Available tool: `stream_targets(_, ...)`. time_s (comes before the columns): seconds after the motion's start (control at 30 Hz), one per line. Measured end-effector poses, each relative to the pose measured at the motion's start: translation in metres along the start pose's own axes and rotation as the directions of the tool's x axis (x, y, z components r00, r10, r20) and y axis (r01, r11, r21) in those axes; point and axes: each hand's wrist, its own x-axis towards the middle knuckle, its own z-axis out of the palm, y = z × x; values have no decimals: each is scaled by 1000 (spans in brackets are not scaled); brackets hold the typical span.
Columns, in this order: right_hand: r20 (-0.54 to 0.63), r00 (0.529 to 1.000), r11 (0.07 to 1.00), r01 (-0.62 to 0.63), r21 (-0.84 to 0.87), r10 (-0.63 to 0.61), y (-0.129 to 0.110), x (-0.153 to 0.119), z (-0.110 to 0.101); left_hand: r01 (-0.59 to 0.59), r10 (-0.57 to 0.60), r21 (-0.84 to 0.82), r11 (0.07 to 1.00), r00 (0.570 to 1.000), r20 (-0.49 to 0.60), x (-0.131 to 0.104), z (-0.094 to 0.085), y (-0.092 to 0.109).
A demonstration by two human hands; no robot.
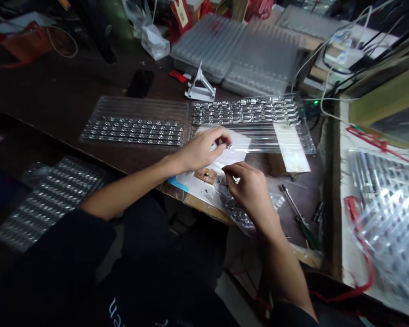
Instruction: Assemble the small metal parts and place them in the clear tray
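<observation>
My left hand (202, 147) is over a white sheet (240, 144), its fingers curled around a small shiny metal part (229, 146) that shows at the fingertips. My right hand (250, 186) is closer to me, thumb and forefinger pinched together; a bright bit shows by its curled fingers, too small to name. Between and below the hands lies a small brown block (206, 175). Under my right hand, a clear plastic bag (236, 211) holds many tiny dark metal pieces. Beyond the hands, a clear ribbed tray (259, 138) carries rows of metal parts (245, 111).
To the left, another clear tray (139, 106) is partly filled with metal parts. A screwdriver (308, 234) lies at right. Behind stand a white stand (201, 86), a dark phone (140, 83) and stacked clear trays (207, 43). More filled trays (391, 218) lie at far right.
</observation>
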Motion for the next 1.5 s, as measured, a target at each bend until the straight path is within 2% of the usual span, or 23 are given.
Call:
stream_targets(0.1,0,1000,1000,-24,-1,24,0,2,2,132,-132,-17,991,991,6,-51,-5,-14)
stream_targets(0.17,10,1000,1000,-21,-3,21,1,3,3,179,-179,-25,984,984,6,-69,0,-22)
stream_targets(0.23,18,1000,1000,-15,2,15,1,3,5,199,-199,-23,980,980,-2,-78,5,-27)
stream_targets(0.47,36,999,1000,-14,3,14,0,6,10,125,-125,-23,992,992,-3,-81,10,-30)
stream_targets(0.73,125,992,998,-15,-67,24,-6,8,20,41,-42,66,997,999,2,-85,14,-32)
stream_targets(0.8,126,991,995,-28,-94,40,-7,9,22,50,-50,45,998,999,-5,-84,13,-31)
stream_targets(0.9,123,992,996,-4,-86,15,-9,10,27,135,-133,5,991,984,-114,-86,10,-31)
stream_targets(0.97,156,987,997,43,-57,-33,-9,9,30,201,-190,51,978,966,-174,-90,6,-31)
stream_targets(1.03,202,977,993,87,-79,-69,-12,9,34,225,-203,149,963,968,-148,-96,4,-32)
stream_targets(1.17,272,960,959,138,-250,-67,-18,8,37,178,-167,257,950,984,-64,-105,3,-35)
stream_targets(1.27,283,955,960,153,-232,-84,-19,7,32,198,-179,243,950,979,-98,-103,5,-33)
stream_targets(1.33,238,968,971,131,-201,-81,-17,6,24,213,-188,193,958,972,-140,-98,9,-29)
stream_targets(1.43,177,984,960,25,-278,26,-11,4,9,176,-159,87,981,972,-171,-89,19,-19)
stream_targets(1.5,209,972,935,-24,-354,104,-8,2,2,140,-132,44,989,979,-154,-85,25,-13)
